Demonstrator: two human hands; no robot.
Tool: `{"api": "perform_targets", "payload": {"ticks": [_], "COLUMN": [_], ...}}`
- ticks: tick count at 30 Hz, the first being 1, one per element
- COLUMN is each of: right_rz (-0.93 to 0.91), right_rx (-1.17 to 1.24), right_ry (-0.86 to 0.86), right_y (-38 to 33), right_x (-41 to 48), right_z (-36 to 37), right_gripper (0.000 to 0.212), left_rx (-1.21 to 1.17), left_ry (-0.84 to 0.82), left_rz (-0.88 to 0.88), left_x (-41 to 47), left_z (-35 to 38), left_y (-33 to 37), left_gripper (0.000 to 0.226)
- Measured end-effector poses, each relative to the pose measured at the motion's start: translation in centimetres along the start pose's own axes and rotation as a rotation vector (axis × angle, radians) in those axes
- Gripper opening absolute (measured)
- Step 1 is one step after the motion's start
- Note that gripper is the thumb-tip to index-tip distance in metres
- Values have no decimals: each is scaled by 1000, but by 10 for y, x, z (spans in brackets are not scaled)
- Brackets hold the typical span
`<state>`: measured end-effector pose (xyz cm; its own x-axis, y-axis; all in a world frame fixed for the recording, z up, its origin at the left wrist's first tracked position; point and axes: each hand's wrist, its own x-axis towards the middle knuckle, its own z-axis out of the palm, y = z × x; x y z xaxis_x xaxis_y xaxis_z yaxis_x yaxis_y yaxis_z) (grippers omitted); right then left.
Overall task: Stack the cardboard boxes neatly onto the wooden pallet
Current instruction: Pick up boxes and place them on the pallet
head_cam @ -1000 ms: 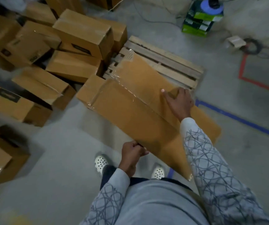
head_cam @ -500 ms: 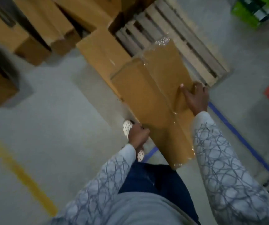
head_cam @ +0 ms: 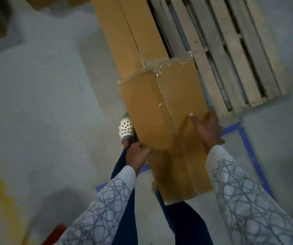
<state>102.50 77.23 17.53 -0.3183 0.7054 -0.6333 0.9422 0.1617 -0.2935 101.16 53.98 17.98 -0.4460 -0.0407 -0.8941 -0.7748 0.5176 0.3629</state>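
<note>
- Step in hand: we carry the cardboard box (head_cam: 168,124) to the wooden pallet (head_cam: 230,50). The box is held off the floor (head_cam: 45,103), lengthwise away from us. Its far end reaches the pallet's near-left corner and its near end hangs over our legs.
- A second box (head_cam: 124,32) lies along the pallet's left side. We cannot tell whether it rests on the slats or beside them.
- Next move, as we judge it: lower the box flat onto the slats, parallel to the second box and snug against it.
- Left hand (head_cam: 138,154): it grips the box's left edge, fingers curled underneath, just beside the shoe (head_cam: 126,129).
- Right hand (head_cam: 207,131): it clasps the right edge, thumb on the top face and fingers wrapped over the side.
- Both arms reach forward and down.
</note>
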Motion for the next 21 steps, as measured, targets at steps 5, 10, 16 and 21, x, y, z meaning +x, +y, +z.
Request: {"api": "perform_targets", "payload": {"ticks": [5, 10, 16, 21], "right_rz": [-54, -102, -151, -200], "right_rx": [-26, -58, -76, -90], "right_ry": [-34, -57, -124, -203], "right_y": [46, 56, 58, 51], "right_x": [56, 110, 151, 170], "right_z": [55, 94, 109, 117], "right_gripper": [91, 88, 89, 96], "left_rx": [9, 91, 49, -130], "left_ry": [67, 99, 138, 123], "left_rz": [-17, -18, 29, 15], "left_x": [66, 129, 166, 174], "left_z": [46, 69, 85, 85], "left_y": [-50, -67, -61, -48], "left_gripper": [6, 26, 34, 21]}}
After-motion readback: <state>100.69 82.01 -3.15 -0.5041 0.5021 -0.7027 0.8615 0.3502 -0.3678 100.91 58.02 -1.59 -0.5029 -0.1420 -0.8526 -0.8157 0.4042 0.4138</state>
